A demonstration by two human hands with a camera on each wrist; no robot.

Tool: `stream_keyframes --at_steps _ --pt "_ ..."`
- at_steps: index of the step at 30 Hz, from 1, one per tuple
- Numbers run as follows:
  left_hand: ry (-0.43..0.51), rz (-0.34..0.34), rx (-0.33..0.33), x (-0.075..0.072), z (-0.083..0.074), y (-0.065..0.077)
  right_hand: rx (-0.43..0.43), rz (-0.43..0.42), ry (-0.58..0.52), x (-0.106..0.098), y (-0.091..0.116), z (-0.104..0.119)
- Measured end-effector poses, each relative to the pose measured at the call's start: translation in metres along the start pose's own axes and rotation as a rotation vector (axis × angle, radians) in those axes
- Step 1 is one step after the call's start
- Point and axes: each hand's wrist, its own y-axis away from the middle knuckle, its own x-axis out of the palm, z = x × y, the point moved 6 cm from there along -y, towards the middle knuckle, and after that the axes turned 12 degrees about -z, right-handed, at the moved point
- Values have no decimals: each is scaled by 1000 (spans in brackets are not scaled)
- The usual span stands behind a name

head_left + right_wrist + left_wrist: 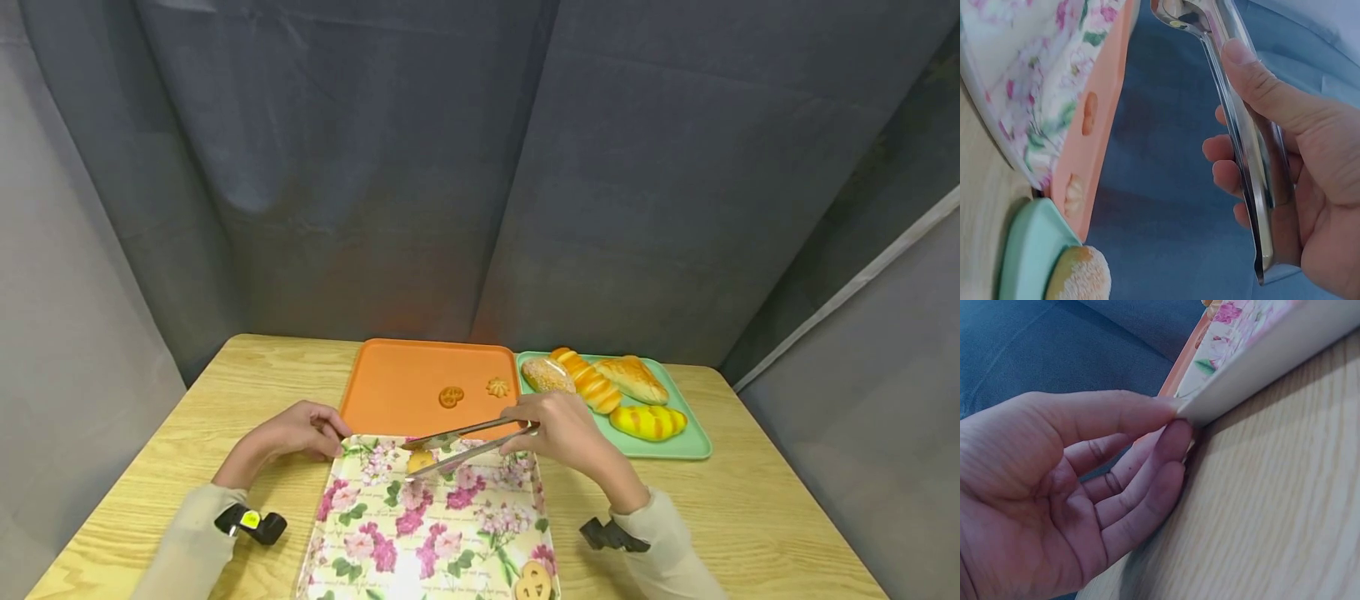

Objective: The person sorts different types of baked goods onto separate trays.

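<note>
A pair of metal tongs (472, 450) is gripped in my right hand (558, 429), thumb on one arm and fingers on the other in the right wrist view. Between the tong tips is a small golden cookie (420, 461), over the far part of the floral tray (420, 517). My left hand (303, 429) pinches that tray's far left corner, with the thumb on the rim and a fingertip under it in the left wrist view. Round tan cookies (533, 581) lie at the tray's near right corner.
Behind the floral tray lies an orange tray (412, 375) with a pretzel-shaped cookie (451, 397) and a flower-shaped cookie (497, 387). At right, a green tray (697, 442) carries several breads, including a yellow striped loaf (648, 422). A grey curtain (375, 167) hangs behind the wooden table (750, 517).
</note>
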Motion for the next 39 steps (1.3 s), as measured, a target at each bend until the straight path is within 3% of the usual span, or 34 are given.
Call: stream_keyframes --at_steps 12,20,30,39 --pt "16 6 8 -1 2 1 64 -136 105 -31 3 -27" --pt "3 2 9 -1 2 1 86 -182 168 -38 5 -40" --pt "5 5 7 -2 3 0 187 -154 234 -33 8 -57" --pt "1 4 12 -3 4 0 200 -145 302 -27 13 -70"
